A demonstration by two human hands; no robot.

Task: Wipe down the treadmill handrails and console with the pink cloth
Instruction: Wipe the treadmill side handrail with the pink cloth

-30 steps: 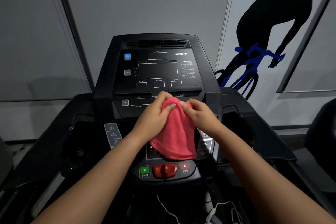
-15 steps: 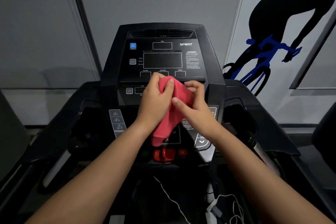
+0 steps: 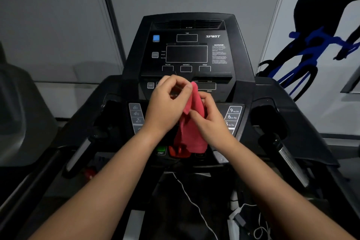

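2 cupholders (image 3: 267,119) flank pink cloth (image 3: 191,134) gripped by left hand (image 3: 165,107) and right hand (image 3: 210,121).

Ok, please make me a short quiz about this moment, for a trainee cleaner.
1. True or false: the pink cloth lies spread flat on the console.
2. The cloth is held by: A. one hand; B. both hands; C. no hand.
3. Fill the gap: the START button is ____.
Key: 1 false; 2 B, the left hand and the right hand grip it; 3 green.
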